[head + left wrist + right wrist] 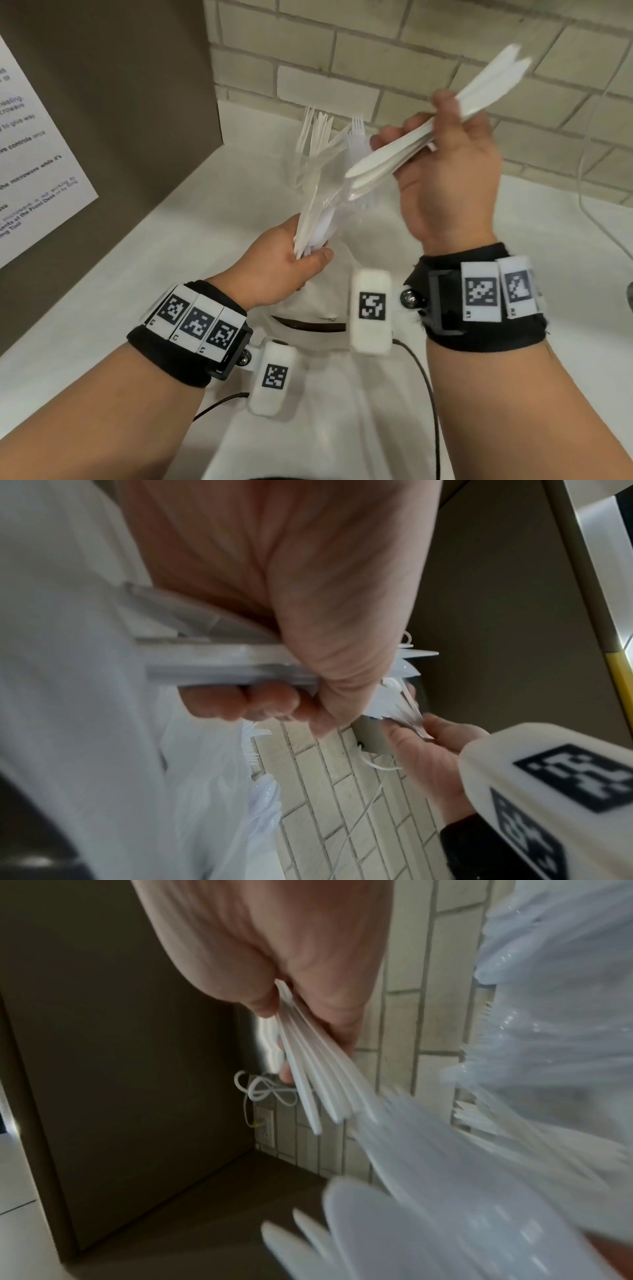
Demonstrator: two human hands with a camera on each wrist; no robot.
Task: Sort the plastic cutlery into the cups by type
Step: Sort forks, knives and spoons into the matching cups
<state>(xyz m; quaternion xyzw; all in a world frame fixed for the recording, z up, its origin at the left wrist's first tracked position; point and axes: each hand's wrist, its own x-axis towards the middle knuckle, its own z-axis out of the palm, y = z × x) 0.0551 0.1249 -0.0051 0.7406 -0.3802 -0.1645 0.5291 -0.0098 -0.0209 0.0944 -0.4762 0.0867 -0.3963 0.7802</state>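
My left hand (308, 255) grips the handle ends of a mixed bundle of white plastic cutlery (320, 178), with forks and spoons fanning up and away. In the left wrist view its fingers (240, 702) curl round the handles (222, 664). Higher and to the right, my right hand (424, 137) holds a stack of white knives (486, 89) slanting from lower left to upper right. The right wrist view shows its fingers (342, 1020) pinching these knives (308, 1074). The stack's lower tips overlap the bundle's top. I cannot make out any cup.
A white counter (171, 274) runs under both hands. A brown panel with a printed notice (37, 164) stands at the left, and a pale brick wall (394, 51) at the back. A white cable (589, 212) hangs at the right near a wall socket (264, 1126).
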